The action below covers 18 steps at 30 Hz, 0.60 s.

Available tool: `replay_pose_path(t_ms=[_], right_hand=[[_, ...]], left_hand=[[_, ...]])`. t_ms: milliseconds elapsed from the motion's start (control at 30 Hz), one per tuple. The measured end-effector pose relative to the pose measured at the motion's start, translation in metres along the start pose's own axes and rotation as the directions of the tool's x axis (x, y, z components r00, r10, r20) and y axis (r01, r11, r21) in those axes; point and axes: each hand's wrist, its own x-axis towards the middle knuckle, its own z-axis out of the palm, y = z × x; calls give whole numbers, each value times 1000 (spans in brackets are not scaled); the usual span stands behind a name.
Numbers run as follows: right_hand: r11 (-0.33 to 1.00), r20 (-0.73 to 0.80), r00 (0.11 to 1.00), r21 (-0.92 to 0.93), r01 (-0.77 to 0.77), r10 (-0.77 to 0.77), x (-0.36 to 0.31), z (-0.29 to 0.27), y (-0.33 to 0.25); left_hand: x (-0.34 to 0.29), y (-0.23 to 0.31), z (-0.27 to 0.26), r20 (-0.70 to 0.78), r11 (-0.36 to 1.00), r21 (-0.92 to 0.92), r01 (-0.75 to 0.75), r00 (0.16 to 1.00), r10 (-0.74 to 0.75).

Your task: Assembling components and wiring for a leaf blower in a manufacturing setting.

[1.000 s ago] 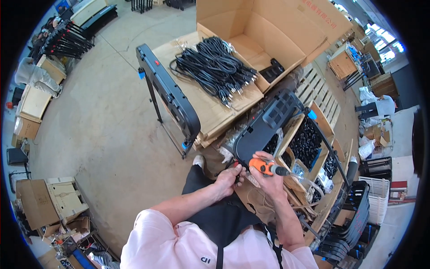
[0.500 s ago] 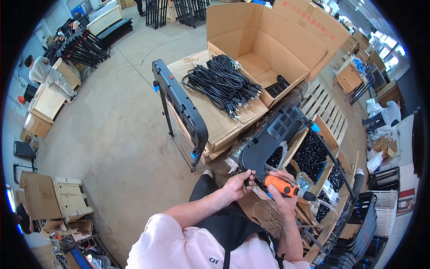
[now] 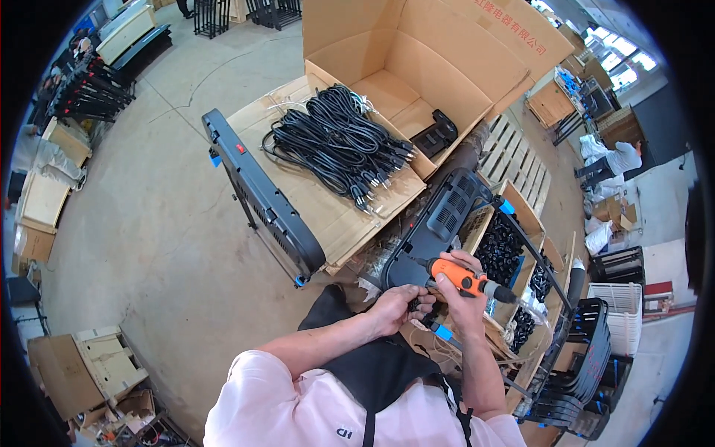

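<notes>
An orange power screwdriver (image 3: pixel 462 277) sits in my right hand (image 3: pixel 463 298), its dark bit pointing left over a black vented plastic housing (image 3: pixel 411 267). A hose trails from the tool's rear end. My left hand (image 3: pixel 402 309) is closed at the near edge of that housing, around small black pieces whose kind I cannot make out. The housing belongs to a black tube frame with blue end pieces (image 3: pixel 445 333). To the left stands a second black housing (image 3: pixel 261 197) on its own frame, tilted on its edge.
Bundled black power cords (image 3: pixel 339 141) lie on flattened cardboard beside a big open carton (image 3: pixel 439 52). Wooden bins with small black parts (image 3: pixel 500 246) stand to the right, near a pallet (image 3: pixel 514 160). Stacked black frames (image 3: pixel 573 357) are at the lower right. A co-worker (image 3: pixel 622 160) is far right.
The screwdriver has swung from pointing down past the housing's edge to lying over its face, lifted slightly. My left hand stays near the edge. The whole view has shifted and turned a little.
</notes>
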Motion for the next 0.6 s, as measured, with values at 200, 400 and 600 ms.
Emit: replay_pose_path(t_ms=[200,400,600], right_hand=[[998,84,995,-29,-57,60,15,19,7],[991,132,985,-86,-100,110,25,30,19],[974,218,972,-222,-36,86,30,30,25]], left_hand=[[-1,16,-23,144,994,114,-5,989,-12],[-2,33,-35,196,978,210,12,979,-54],[-4,38,-39,138,968,245,-50,990,16]])
